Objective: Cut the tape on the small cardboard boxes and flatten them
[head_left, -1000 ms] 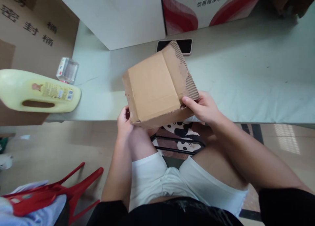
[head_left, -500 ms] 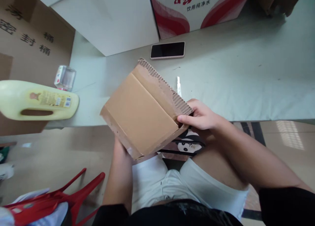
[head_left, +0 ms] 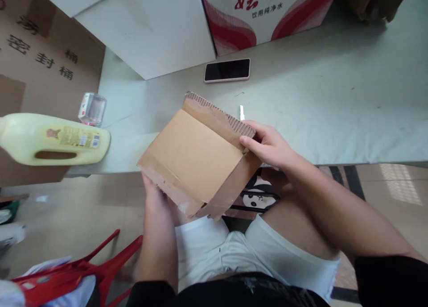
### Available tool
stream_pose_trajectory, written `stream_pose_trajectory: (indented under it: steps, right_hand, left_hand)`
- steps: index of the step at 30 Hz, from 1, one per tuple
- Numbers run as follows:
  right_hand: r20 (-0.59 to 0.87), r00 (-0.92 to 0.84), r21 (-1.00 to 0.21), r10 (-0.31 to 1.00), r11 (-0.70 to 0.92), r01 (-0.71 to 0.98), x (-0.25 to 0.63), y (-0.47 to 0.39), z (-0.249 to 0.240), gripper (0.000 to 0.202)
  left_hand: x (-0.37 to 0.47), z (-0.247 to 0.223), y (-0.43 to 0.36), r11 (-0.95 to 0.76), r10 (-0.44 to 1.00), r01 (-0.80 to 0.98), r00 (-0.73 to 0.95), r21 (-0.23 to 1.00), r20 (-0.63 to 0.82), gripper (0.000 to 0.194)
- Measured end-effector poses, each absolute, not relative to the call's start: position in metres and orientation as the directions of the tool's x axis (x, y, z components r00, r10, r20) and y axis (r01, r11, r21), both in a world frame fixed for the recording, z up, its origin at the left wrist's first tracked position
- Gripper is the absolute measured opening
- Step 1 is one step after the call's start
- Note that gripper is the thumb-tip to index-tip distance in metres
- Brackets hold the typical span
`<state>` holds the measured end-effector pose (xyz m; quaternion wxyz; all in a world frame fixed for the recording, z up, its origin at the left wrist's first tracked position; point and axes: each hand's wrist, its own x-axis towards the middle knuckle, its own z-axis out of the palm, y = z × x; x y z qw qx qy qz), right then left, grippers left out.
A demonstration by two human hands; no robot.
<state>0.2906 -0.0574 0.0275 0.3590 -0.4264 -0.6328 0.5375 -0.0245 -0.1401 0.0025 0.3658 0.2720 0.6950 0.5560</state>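
A brown cardboard box [head_left: 194, 153] is held tilted over my lap at the table's near edge. Its far flap is torn, with bare corrugation along the rim. My right hand [head_left: 265, 144] grips that flap's right end, thumb on top and fingers beneath. At the near left side, my left hand [head_left: 154, 188] supports the box from below; most of its fingers are hidden under the cardboard. Just beyond the flap lies a utility knife blade [head_left: 241, 113], its other end covered by the box and my right hand.
A phone [head_left: 227, 70] lies on the table [head_left: 334, 115] before a white box [head_left: 160, 39] and a red-and-white carton [head_left: 267, 17]. To the left are a pale yellow jug [head_left: 56, 139], a small clear bottle [head_left: 93, 108] and a large carton [head_left: 53, 61]. A red chair [head_left: 107, 262] stands on the floor.
The box has tipped so that its right side wall now shows. My right hand has moved slightly up and away with the flap, while my left hand has shifted a little leftward.
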Motion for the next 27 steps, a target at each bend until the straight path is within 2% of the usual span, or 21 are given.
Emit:
stream_pose_trajectory:
  steps: [2, 4, 9, 13, 17, 21, 25, 27]
  right_hand:
    - [-0.022, -0.380, -0.981, 0.925, 0.053, 0.185, 0.290, -0.057, 0.027, 0.043]
    - [-0.022, -0.358, -0.973, 0.934, 0.062, 0.223, 0.290, -0.056, 0.026, 0.042]
    - [0.114, -0.179, -0.925, 0.977, 0.170, 0.339, 0.291, -0.053, 0.018, 0.037]
    - [-0.002, -0.102, -0.928, 0.995, 0.036, 0.372, 0.291, -0.049, 0.013, 0.054]
    - [-0.146, -0.198, -0.961, 0.969, -0.092, 0.260, 0.290, -0.047, 0.011, 0.066]
    - [-0.147, -0.390, -0.987, 0.909, -0.163, -0.008, 0.289, -0.047, 0.012, 0.051]
    - [-0.172, -0.231, -0.980, 0.958, -0.190, -0.057, 0.289, -0.046, 0.011, 0.043]
    - [-0.168, -0.124, -0.983, 0.978, -0.176, -0.056, 0.289, -0.045, 0.010, 0.042]
  left_hand:
    - [-0.028, 0.006, -0.131, 0.172, 0.797, -0.080, -0.574, 0.982, -0.187, 0.049]
    - [-0.029, 0.012, -0.126, 0.105, 0.827, -0.107, -0.543, 0.989, -0.147, 0.049]
    - [-0.033, 0.025, -0.126, -0.076, 0.850, -0.077, -0.527, 0.994, 0.024, 0.051]
    - [-0.038, 0.020, -0.129, -0.123, 0.844, -0.062, -0.532, 0.990, 0.071, 0.045]
    - [-0.037, 0.015, -0.131, -0.097, 0.862, -0.092, -0.506, 0.991, 0.037, 0.044]
    - [-0.029, 0.018, -0.129, -0.062, 0.877, -0.135, -0.481, 0.989, -0.011, 0.040]
    - [-0.021, 0.023, -0.127, -0.091, 0.865, -0.189, -0.501, 0.978, -0.016, 0.036]
    - [-0.017, 0.025, -0.127, -0.083, 0.883, -0.234, -0.468, 0.969, -0.037, 0.042]
